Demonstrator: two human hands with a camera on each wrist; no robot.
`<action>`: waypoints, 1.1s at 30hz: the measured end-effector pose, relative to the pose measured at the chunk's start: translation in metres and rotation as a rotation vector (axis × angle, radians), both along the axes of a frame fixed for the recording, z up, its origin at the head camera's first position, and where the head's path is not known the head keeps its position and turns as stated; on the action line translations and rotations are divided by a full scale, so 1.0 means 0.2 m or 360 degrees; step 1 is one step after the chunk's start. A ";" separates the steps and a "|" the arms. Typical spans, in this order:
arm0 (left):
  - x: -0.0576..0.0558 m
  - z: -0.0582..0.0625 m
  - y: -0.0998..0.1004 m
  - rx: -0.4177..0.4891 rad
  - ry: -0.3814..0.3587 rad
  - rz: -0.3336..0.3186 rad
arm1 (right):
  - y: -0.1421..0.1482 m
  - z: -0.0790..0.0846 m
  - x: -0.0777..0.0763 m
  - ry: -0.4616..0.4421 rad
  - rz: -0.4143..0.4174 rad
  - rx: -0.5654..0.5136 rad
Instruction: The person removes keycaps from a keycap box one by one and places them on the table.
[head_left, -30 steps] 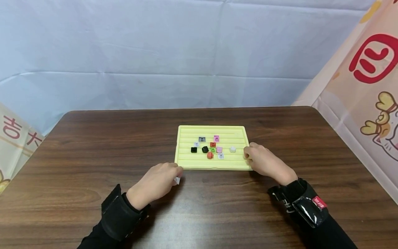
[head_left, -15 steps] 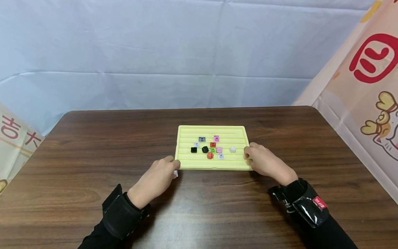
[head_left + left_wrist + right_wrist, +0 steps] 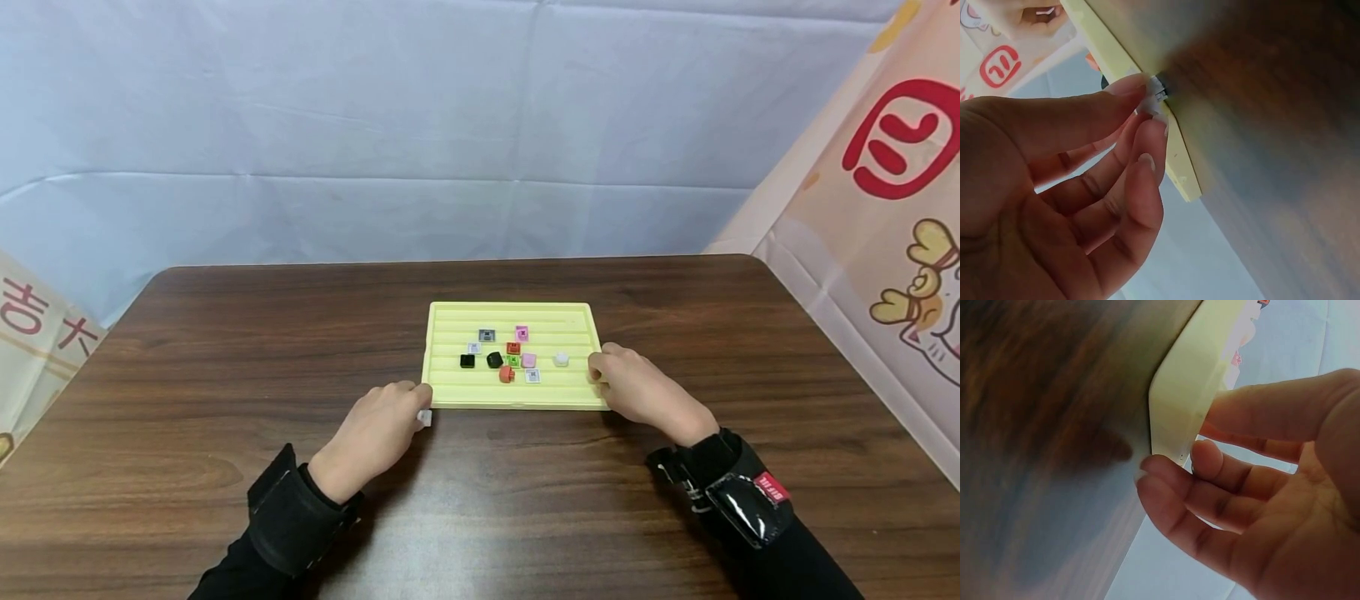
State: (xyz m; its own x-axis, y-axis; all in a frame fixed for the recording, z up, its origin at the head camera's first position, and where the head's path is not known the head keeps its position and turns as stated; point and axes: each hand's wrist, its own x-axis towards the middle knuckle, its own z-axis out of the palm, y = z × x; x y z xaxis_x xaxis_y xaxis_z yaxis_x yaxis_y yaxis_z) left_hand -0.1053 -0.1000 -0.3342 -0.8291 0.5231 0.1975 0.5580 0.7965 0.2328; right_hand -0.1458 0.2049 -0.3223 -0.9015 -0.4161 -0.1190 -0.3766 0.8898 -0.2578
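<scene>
A shallow pale-yellow tray (image 3: 450, 392) with raised ridges lies on the table, bearing several small coloured keycaps, some showing hollow undersides. At its front left corner, my left hand (image 3: 378, 425) pinches a small white keycap (image 3: 1159, 88) between thumb and fingertips, low beside the tray's edge. My right hand (image 3: 637, 383) grips the tray's right side near the front corner. The right wrist view shows its thumb (image 3: 1266, 409) over the rim and its fingers against the outer wall. A white keycap (image 3: 561, 359) sits on the tray nearest this hand.
Among the pieces are a black keycap (image 3: 467, 361), a pink keycap (image 3: 522, 333) and an orange-red piece (image 3: 507, 374). The brown wooden table (image 3: 300, 333) spreads around the tray. Behind it hangs a pale blue cloth (image 3: 375, 125), with a printed cloth (image 3: 862, 275) at the right.
My left hand has moved slightly up and left along the tray's front left corner, with the white keycap still pinched. The right hand and the tray have stayed in place.
</scene>
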 end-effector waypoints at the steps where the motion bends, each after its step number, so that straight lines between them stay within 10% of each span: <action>1: 0.00 0.00 0.00 -0.0001 0.0002 -0.0009 | 0.00 0.00 0.00 0.0000 -0.0001 0.0000; 33: -0.01 -0.02 0.01 0.0028 0.0029 0.0062 | 0.01 0.01 0.02 0.0044 0.0047 -0.0033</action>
